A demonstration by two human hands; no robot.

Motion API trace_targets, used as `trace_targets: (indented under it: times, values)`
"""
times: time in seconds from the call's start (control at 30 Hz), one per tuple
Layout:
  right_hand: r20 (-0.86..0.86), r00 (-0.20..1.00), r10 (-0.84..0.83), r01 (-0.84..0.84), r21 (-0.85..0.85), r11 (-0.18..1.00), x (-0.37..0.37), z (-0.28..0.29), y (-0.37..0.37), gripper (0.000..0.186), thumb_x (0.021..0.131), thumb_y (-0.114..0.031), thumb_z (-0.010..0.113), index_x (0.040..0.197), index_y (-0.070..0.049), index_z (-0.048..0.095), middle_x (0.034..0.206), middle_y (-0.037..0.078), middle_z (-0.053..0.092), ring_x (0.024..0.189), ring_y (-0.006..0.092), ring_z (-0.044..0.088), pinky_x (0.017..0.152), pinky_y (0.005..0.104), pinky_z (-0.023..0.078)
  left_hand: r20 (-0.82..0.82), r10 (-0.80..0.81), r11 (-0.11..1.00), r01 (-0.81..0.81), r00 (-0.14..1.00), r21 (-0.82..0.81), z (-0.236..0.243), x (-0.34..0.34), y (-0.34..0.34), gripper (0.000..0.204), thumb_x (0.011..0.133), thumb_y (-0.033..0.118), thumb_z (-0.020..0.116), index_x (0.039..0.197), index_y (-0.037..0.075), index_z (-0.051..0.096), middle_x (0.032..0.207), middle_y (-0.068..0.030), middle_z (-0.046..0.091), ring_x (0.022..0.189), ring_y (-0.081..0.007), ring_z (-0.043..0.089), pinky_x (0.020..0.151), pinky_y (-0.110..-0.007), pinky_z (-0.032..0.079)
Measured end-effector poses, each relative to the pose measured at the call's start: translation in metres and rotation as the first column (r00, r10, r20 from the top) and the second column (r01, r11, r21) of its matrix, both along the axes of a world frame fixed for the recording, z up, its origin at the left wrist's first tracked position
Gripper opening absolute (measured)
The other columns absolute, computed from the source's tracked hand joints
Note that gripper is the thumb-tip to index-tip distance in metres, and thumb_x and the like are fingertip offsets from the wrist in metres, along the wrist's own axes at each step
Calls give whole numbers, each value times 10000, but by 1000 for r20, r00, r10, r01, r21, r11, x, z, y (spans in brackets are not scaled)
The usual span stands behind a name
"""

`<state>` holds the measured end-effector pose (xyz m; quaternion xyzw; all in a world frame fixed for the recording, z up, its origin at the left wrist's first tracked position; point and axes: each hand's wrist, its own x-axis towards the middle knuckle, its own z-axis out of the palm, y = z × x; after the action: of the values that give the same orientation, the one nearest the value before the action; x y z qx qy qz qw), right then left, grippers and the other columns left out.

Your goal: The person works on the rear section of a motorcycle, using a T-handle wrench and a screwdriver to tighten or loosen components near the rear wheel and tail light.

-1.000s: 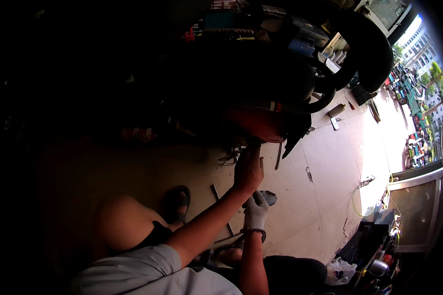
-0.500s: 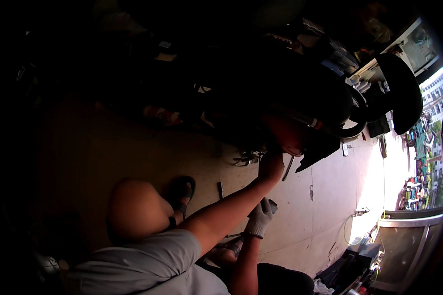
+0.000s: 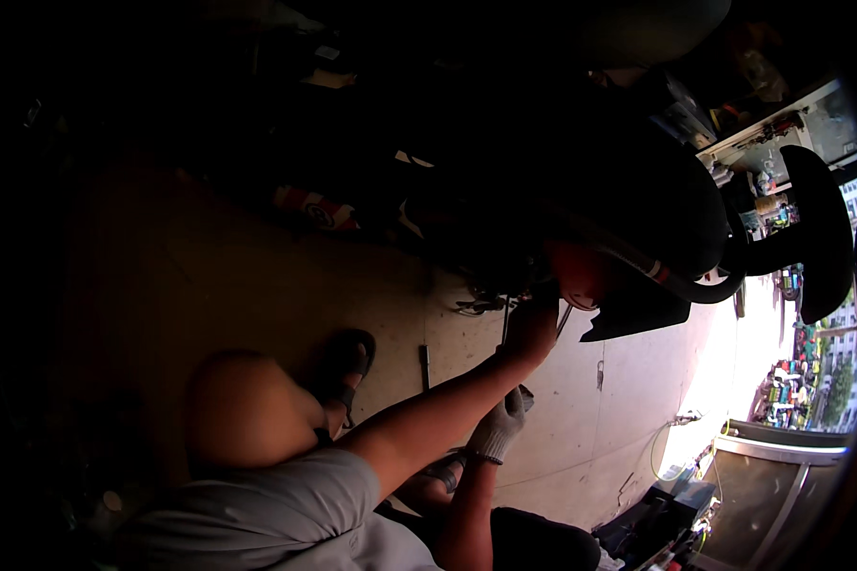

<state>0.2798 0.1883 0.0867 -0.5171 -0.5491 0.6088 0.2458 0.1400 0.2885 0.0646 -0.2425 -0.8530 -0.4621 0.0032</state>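
Observation:
My left hand [image 3: 531,328] reaches up to the underside of a dark scooter-like vehicle [image 3: 638,319], beside its rounded red part [image 3: 578,271]. Deep shade hides its fingers. Thin metal rods show close on both sides of this hand, one a bright rod [image 3: 564,319]. Below the left forearm, my right hand [image 3: 497,428] wears a pale knitted glove. Its fingers are curled, and something dark [image 3: 526,396] shows at their tips, too dim to name. A slim dark tool with a handle [image 3: 425,357] lies on the floor left of the arms.
Pale floor tiles [image 3: 581,419] spread beneath, with my sandalled foot [image 3: 354,366] at left. A dark tray-like box of items [image 3: 657,519] stands at lower right, near a metal-framed panel [image 3: 762,485]. Bright daylight enters at right. Much of the upper left is black.
The whole view has shifted, so the vehicle appears farther right and slightly lower. My left hand remains at its underside; my gloved right hand stays low with little movement.

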Motion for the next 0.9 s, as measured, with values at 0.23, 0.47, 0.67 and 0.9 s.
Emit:
trace_targets:
  times: [0.23,0.47,0.67,0.9]
  values:
    - [68,997,33,-33,-2,999,17,-17,-11,295,979,-134,700,1209,50,692,1073,76,732,945,144,655,825,290,529,58,-2,971,-12,998,240,9,13,-8,485,938,-67,503,1415,24,514,1229,-248,652,976,-424,677,767,-483,580]
    - [577,798,173,-338,191,921,33,9,-9,379,933,-295,665,1241,-81,726,1067,158,775,1011,328,745,840,414,569,-100,-189,919,212,977,332,12,34,-49,186,915,2,622,1095,41,644,1008,-178,674,934,-396,679,746,-455,559]
    - [771,367,521,-610,-224,760,67,-15,-25,314,961,-343,587,1172,-191,763,1110,156,758,1052,358,722,894,483,570,268,-466,867,496,843,-53,-83,66,-60,203,896,128,695,1079,42,707,1030,-189,727,966,-378,702,838,-454,563]
    - [712,250,656,-670,-361,648,51,8,-38,377,969,-355,552,1167,-99,745,1084,200,759,996,408,734,842,520,580,436,-524,725,652,731,-221,-151,110,-55,294,880,116,667,1165,51,696,1117,-222,715,1067,-398,679,938,-470,543]
